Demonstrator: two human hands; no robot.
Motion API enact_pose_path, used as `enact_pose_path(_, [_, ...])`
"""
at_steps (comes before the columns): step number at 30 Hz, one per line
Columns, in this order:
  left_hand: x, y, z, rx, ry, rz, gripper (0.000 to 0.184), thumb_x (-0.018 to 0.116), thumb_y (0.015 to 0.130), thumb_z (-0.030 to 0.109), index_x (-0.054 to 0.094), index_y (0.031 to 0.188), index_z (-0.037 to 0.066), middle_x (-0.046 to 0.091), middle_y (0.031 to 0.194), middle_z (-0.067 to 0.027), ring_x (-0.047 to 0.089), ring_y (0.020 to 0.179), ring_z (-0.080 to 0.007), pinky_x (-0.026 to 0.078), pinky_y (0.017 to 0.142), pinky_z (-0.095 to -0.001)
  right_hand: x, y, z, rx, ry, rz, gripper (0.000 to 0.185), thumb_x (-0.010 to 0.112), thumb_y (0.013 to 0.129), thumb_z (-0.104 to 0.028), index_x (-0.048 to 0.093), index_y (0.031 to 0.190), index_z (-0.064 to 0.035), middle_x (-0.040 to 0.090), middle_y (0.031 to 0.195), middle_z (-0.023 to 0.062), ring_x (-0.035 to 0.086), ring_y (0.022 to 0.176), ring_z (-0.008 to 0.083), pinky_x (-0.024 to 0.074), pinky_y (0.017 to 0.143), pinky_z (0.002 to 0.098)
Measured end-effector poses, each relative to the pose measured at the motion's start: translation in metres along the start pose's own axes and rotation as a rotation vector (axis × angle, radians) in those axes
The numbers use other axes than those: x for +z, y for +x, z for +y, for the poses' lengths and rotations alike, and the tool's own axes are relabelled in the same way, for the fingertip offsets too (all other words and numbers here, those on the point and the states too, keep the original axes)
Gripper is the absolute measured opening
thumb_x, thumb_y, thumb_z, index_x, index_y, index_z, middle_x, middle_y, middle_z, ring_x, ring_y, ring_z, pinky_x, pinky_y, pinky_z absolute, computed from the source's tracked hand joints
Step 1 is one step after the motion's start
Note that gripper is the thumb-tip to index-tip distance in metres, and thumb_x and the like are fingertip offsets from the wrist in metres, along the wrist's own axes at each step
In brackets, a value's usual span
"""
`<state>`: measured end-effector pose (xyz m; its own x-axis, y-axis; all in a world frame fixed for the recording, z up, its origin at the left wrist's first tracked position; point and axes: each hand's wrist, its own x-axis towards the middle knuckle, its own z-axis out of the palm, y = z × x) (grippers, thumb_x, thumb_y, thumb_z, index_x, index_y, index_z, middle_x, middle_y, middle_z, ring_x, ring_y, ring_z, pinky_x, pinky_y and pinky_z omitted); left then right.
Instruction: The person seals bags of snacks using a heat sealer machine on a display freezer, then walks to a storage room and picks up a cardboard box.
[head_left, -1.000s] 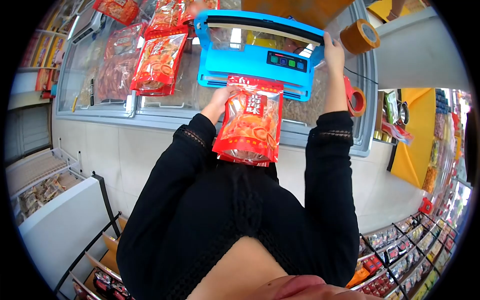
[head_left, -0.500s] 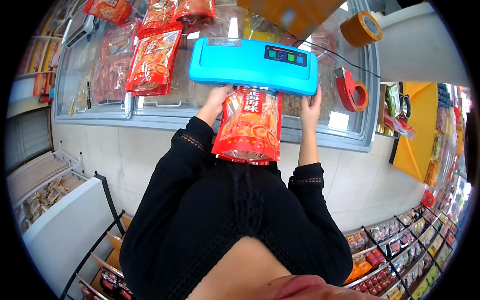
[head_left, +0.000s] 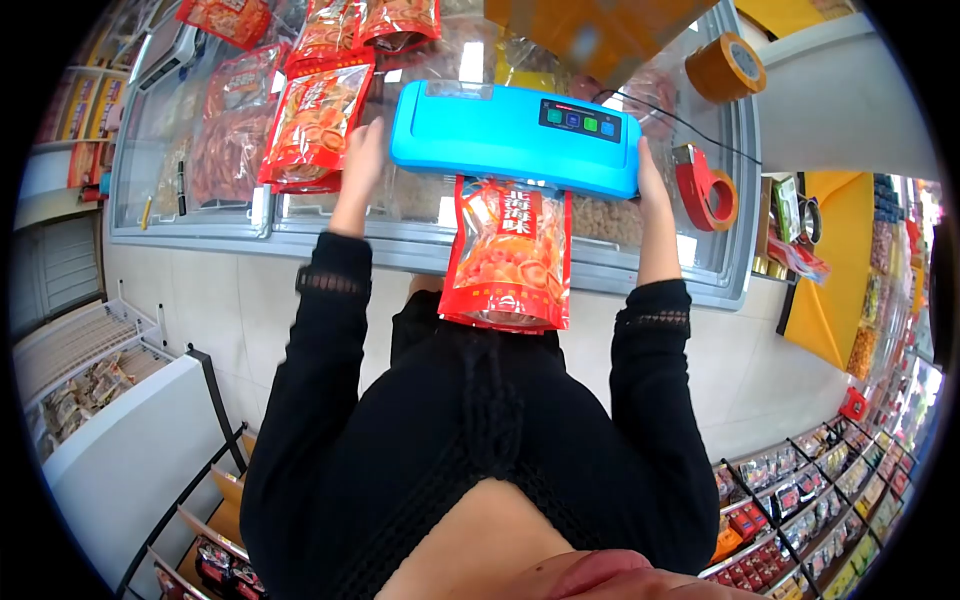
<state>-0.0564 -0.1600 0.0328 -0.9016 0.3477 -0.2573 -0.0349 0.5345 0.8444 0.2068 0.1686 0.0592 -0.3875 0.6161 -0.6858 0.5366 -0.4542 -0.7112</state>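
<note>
A bright blue bag sealer [head_left: 480,135] with a button panel lies across the freezer's glass top. From its front edge hangs a red printed food pouch [head_left: 508,265], its upper end at the machine and its lower end over my lap. My left hand [head_left: 362,175], a little blurred, is off the sealer's left end with nothing visible in it, fingers extended beside a stack of similar red pouches [head_left: 318,115]. At the sealer's right end, my right hand [head_left: 650,185] rests with fingers stretched along its side; some fingers are hidden.
On the glass-topped freezer [head_left: 400,250] stand a roll of brown tape [head_left: 727,68] and a red tape dispenser [head_left: 700,190]. A black cable [head_left: 690,122] runs right from behind the sealer. A cardboard box [head_left: 600,35] overhangs the back. Stocked shelves [head_left: 800,500] are behind me.
My left hand has left the pouch's upper left corner and moved left and up toward the stacked pouches. My right hand has shifted up around the sealer's right end.
</note>
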Motion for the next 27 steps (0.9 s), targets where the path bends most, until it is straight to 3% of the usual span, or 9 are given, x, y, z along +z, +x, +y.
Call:
enact_pose_path(2, [0.028,0.038,-0.009,-0.191,0.284,-0.018,0.062,0.04,0.081,0.047,0.05,0.101,-0.011,0.055,0.092,-0.0243,0.053,0.088,-0.0288,0.04,0.079,-0.0313,0.002,0.027,0.003,-0.029,0.085,-0.106,0.068,0.034,0.08,-0.059,0.039,0.121,-0.0051,0.051,0.11,0.011,0.052,0.095,0.023,0.0387,0.084,0.0337])
enact_pose_path(4, [0.039,0.048,0.004,-0.277,0.196,-0.148,0.074,0.041,0.079,0.053,0.043,0.109,-0.014,0.052,0.103,-0.0251,0.052,0.095,-0.0269,0.038,0.084,-0.0291,0.003,0.034,0.004,-0.064,0.17,-0.203,0.068,0.034,0.08,-0.06,0.038,0.122,-0.0057,0.05,0.112,0.0118,0.052,0.097,0.0235,0.0393,0.085,0.0347])
enact_pose_path(6, [0.048,0.053,0.004,-0.303,-0.468,-0.311,0.077,0.045,0.076,0.057,0.045,0.109,-0.012,0.052,0.105,-0.0217,0.051,0.096,-0.0238,0.038,0.083,-0.0288,0.009,0.035,0.005,-0.091,0.306,-0.175,0.062,0.037,0.082,-0.053,0.046,0.115,-0.001,0.054,0.105,0.0132,0.054,0.093,0.0229,0.0415,0.082,0.0329])
enact_pose_path(10, [0.048,0.043,-0.003,-0.296,-0.455,-0.206,0.076,0.045,0.077,0.057,0.047,0.106,-0.014,0.052,0.105,-0.0176,0.052,0.093,-0.0193,0.039,0.08,-0.0271,0.013,0.019,0.011,-0.181,0.308,-0.126,0.063,0.04,0.082,-0.052,0.046,0.113,0.0026,0.054,0.105,0.0135,0.054,0.092,0.0207,0.042,0.08,0.0304])
enact_pose_path(12, [0.039,0.012,0.007,-0.253,-0.568,-0.196,0.077,0.045,0.077,0.057,0.046,0.105,-0.015,0.052,0.105,-0.0165,0.051,0.094,-0.0175,0.038,0.08,-0.0255,0.008,0.015,0.029,-0.236,0.334,0.019,0.063,0.042,0.082,-0.051,0.047,0.111,0.0054,0.054,0.104,0.0128,0.053,0.092,0.0184,0.0413,0.08,0.0284])
enact_pose_path(17, [0.039,-0.014,-0.006,-0.122,-0.69,-0.072,0.063,0.041,0.082,0.052,0.054,0.101,-0.006,0.057,0.095,-0.01,0.053,0.085,-0.0144,0.039,0.076,-0.0254,0.001,0.003,0.056,-0.421,0.324,-0.005,0.064,0.039,0.083,-0.051,0.043,0.115,0.003,0.051,0.108,0.0107,0.049,0.096,0.0182,0.0375,0.084,0.0274])
enact_pose_path(18, [0.039,-0.011,-0.007,-0.123,-0.69,-0.076,0.063,0.041,0.082,0.052,0.054,0.101,-0.006,0.057,0.095,-0.01,0.053,0.085,-0.0144,0.039,0.076,-0.0254,0.004,0.002,0.054,-0.461,0.247,0.097,0.064,0.039,0.082,-0.052,0.049,0.108,0.0053,0.054,0.102,0.0131,0.051,0.092,0.0191,0.0385,0.081,0.0284])
enact_pose_path(23, [0.036,-0.007,0.009,-0.101,-0.102,0.095,0.068,0.039,0.079,0.057,0.059,0.077,-0.008,0.06,0.072,-0.0163,0.056,0.07,-0.0189,0.04,0.068,-0.031,0.011,-0.011,0.034,-0.425,-0.189,0.395,0.069,0.036,0.08,-0.057,0.057,0.092,0.0085,0.06,0.085,0.0187,0.056,0.082,0.0237,0.0396,0.076,0.0327])
enact_pose_path(27, [0.036,-0.008,0.023,-0.085,0.011,0.139,0.07,0.038,0.078,0.06,0.059,0.073,-0.007,0.057,0.065,-0.0195,0.056,0.067,-0.0255,0.04,0.066,-0.0353,0.014,-0.008,0.03,-0.412,-0.298,0.459,0.075,0.032,0.079,-0.061,0.058,0.086,0.0098,0.059,0.077,0.0229,0.057,0.079,0.0292,0.0394,0.074,0.0362])
